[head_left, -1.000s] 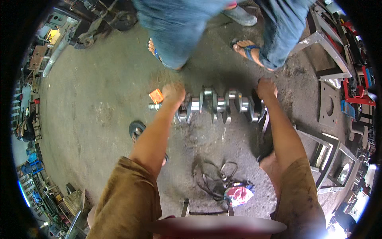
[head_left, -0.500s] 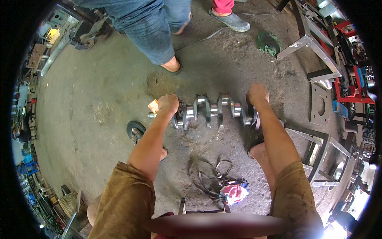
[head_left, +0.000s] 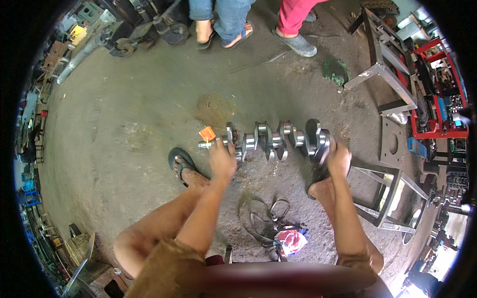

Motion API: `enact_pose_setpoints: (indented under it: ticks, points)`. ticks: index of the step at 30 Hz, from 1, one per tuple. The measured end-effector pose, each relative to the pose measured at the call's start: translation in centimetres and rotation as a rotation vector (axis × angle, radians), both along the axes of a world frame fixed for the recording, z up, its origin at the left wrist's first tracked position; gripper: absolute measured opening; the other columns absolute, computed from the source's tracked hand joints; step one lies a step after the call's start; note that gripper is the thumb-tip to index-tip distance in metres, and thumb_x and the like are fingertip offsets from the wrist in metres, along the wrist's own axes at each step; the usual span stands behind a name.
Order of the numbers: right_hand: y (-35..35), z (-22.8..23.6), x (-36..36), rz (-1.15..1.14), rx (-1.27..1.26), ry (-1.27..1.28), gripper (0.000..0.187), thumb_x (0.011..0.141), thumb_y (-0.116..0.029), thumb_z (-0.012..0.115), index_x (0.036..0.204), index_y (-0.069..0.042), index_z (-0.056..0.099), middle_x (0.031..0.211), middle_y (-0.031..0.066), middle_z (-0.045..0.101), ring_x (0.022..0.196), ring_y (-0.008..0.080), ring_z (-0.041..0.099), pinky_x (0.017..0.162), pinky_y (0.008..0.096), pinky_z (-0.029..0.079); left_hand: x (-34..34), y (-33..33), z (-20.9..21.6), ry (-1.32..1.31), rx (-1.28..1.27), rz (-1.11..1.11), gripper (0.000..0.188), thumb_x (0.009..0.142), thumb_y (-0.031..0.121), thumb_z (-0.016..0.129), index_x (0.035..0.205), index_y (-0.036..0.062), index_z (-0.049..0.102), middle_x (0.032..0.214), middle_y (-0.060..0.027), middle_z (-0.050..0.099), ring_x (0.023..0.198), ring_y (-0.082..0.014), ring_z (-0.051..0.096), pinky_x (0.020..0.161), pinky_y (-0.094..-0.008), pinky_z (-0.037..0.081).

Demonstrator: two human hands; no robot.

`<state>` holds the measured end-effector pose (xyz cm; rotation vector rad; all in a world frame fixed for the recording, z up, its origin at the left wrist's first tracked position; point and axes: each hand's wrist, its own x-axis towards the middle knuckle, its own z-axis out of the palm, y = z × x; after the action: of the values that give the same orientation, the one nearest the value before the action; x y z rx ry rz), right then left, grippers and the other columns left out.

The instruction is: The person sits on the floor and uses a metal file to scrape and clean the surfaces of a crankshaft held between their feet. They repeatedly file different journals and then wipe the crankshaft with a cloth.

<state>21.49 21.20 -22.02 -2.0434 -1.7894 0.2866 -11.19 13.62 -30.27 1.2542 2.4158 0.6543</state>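
Note:
A shiny metal crankshaft [head_left: 250, 141] lies crosswise in front of me, low over the floor; whether it rests there I cannot tell. My left hand [head_left: 222, 159] is closed on its left end, fingers curled round the shaft beside the outermost web. My right hand [head_left: 339, 160] grips the opposite end, beyond the large web there, with its fingertips partly hidden. An orange tag [head_left: 207, 133] hangs at the thin left end of the shaft, just past my left fingers.
Straps with a pink bundle [head_left: 292, 241] lie between my feet. To the right stand a metal frame [head_left: 385, 193], a steel stand [head_left: 380, 69] and a flat holed plate [head_left: 392, 140]. Two people's feet [head_left: 298, 44] are at the far side. A green cloth [head_left: 336, 71] lies beyond the crankshaft.
Both hands have come nearer to me and slid a little right along with the crankshaft, which looks turned. The person in jeans has stepped back to the far edge.

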Motion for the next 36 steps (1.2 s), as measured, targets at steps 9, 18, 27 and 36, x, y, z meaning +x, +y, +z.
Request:
enact_pose_setpoints:
  ticks: [9,18,27,36]
  points:
    - [-27.9,11.5,-6.3,0.257,-0.4,0.569,0.026,0.096,-0.025,0.059,0.084,-0.003,0.064,0.067,0.0199,0.061,0.06,0.0367,0.062,0.054,0.0434,0.045,11.4,-15.9,10.7,-2.168,-0.374,-0.163,0.048,0.097,0.047,0.054,0.114,0.0027,0.063,0.098,-0.0063,0.069,0.083,-0.0201,0.066,0.074,-0.0329,0.054]
    - [-34.2,16.4,-3.6,0.504,-0.548,0.402,0.042,0.098,-0.039,0.053,0.085,-0.001,0.063,0.073,0.0229,0.061,0.069,0.0406,0.061,0.063,0.0462,0.046,-1.6,-17.3,20.8,-1.102,-0.051,-0.204,0.039,0.093,0.033,0.066,0.112,-0.0012,0.062,0.083,-0.006,0.064,0.071,-0.0167,0.061,0.065,-0.0318,0.053]
    - [-33.4,16.0,-4.8,0.668,-0.636,0.525,0.048,0.099,-0.043,0.049,0.081,0.0,0.062,0.065,0.0161,0.058,0.063,0.0289,0.058,0.064,0.0417,0.046,-10.7,-16.4,26.5,-0.895,0.318,-0.05,0.017,0.092,0.022,0.067,0.099,0.0065,0.065,0.084,0.0006,0.064,0.071,-0.0083,0.059,0.062,-0.0227,0.049]
    - [-27.5,7.4,-6.6,0.538,-0.672,0.117,0.041,0.092,-0.038,0.061,0.118,-0.006,0.065,0.109,0.0223,0.067,0.101,0.036,0.064,0.089,0.0421,0.048,-2.7,-16.1,17.3,-1.198,0.084,-0.089,0.014,0.09,0.019,0.068,0.093,0.0057,0.065,0.084,-0.0022,0.063,0.069,-0.0132,0.059,0.062,-0.0278,0.05]
